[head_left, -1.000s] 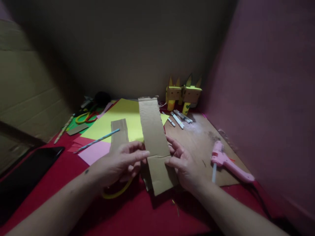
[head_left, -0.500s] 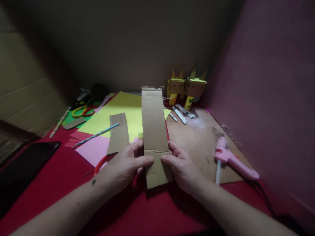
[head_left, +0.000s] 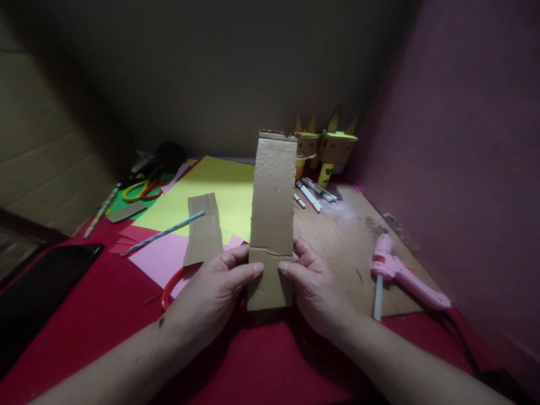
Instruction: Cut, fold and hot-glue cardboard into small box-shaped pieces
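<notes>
Evidently, the tall cardboard strip (head_left: 273, 197) is held nearly upright above the red-covered table (head_left: 261, 365), midway between its left and right edges. It is gripped at its lower part from both sides: the left hand (head_left: 219, 289) and the right hand (head_left: 320, 281) are closed on its side edges, with both thumbs laid on the front face and the other fingers partly hidden behind. A crease is seen across the strip just above the thumbs.

Toward the table's left edge, a short cardboard piece (head_left: 205, 236) is crossed at its upper part by a striped straw (head_left: 171, 229). Yellow paper (head_left: 211, 188) is spread toward the far edge, and pink paper (head_left: 158, 259) is partly overlapped by a red ring (head_left: 166, 289) beside the left forearm. A black flat object (head_left: 53, 287) is placed by the left edge.

Along the right edge, a brown board (head_left: 337, 242) is laid, on which a pink glue gun (head_left: 385, 256) and white markers (head_left: 310, 197) are rested. Near the far right corner, two eared cardboard figures (head_left: 337, 147) are stood, one partly hidden by the strip.
</notes>
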`<state>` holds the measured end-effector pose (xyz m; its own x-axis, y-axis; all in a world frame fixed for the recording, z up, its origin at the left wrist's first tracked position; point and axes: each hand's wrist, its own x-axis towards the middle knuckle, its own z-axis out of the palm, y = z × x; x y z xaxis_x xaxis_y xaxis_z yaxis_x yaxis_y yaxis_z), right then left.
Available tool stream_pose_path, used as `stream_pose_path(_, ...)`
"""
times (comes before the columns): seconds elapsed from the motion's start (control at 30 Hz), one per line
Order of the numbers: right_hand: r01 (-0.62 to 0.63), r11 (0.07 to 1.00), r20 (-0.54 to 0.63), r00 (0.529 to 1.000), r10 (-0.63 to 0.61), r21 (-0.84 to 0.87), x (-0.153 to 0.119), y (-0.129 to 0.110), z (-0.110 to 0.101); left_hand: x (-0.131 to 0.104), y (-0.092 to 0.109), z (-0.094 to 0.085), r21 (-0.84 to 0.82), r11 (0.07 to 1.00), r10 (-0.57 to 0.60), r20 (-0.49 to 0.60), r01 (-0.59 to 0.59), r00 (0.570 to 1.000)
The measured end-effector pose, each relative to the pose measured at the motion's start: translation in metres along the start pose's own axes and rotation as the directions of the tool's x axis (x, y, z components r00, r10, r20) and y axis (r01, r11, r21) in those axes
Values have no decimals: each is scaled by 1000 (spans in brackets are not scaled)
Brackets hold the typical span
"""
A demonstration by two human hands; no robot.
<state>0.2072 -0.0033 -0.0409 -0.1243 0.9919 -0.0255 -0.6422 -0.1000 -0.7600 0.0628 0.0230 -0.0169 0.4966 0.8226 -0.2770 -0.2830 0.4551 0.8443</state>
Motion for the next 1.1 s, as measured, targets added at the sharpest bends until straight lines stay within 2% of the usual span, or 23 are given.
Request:
stream_pose_path(0.63,-6,1000,28,1000,6,-11,-2,2,-7,1,2,1,-26,999,34,18,-33,999)
stream_pose_path(1.1,15,999,2,1000,-15,-46,0,2,-5,3,0,3,-6,1000,29,-51,-29,998)
